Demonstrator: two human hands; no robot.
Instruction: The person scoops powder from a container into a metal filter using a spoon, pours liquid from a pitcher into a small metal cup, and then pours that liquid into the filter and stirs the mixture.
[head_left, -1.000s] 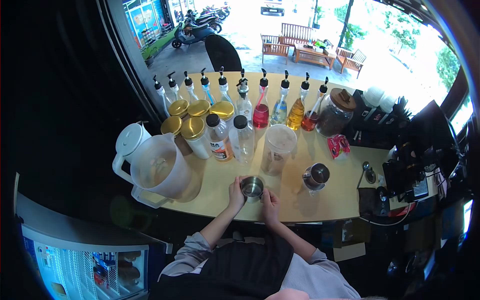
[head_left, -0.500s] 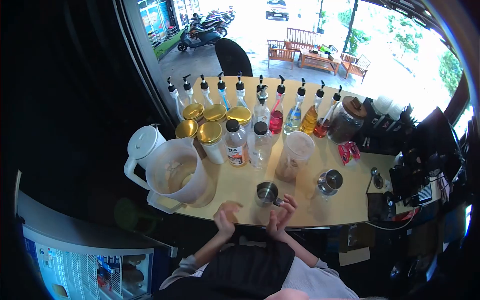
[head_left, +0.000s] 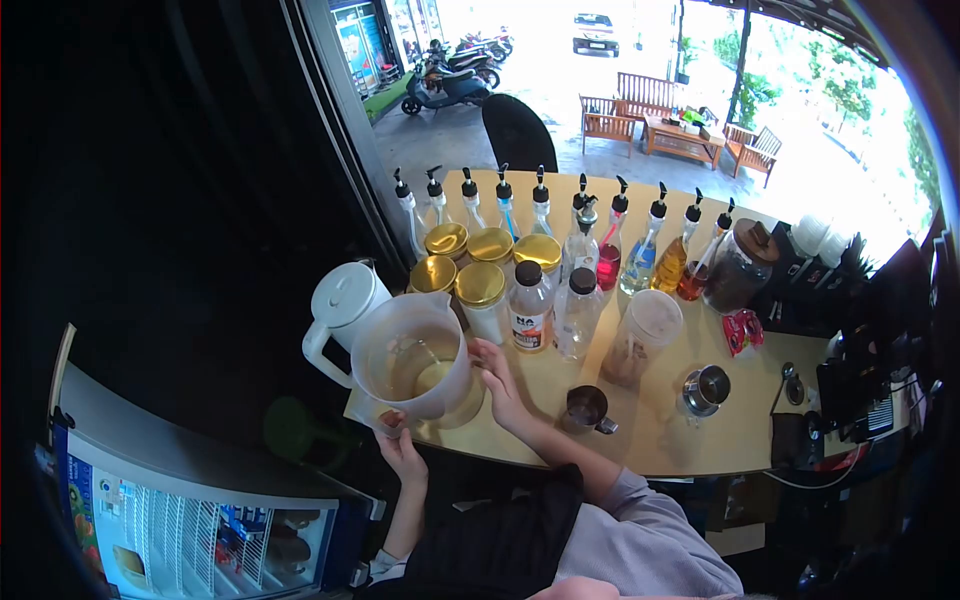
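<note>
Grip of left hand (head_left: pixel 405 456) clamped on handle (head_left: pixel 366 410) of pitcher (head_left: pixel 412 362), right hand (head_left: pixel 496 372) open against its side

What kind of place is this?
Probably a small cafe or drinks stall open to the street: a row of pump-top bottles, some with colored liquid, gold-lidded jars and a large translucent pitcher share the counter, with outdoor wooden seating beyond.

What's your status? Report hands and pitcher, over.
Left hand on pitcher, at its handle. Right hand open at its side. White jug close on its left; metal cup apart, to the right.
</note>
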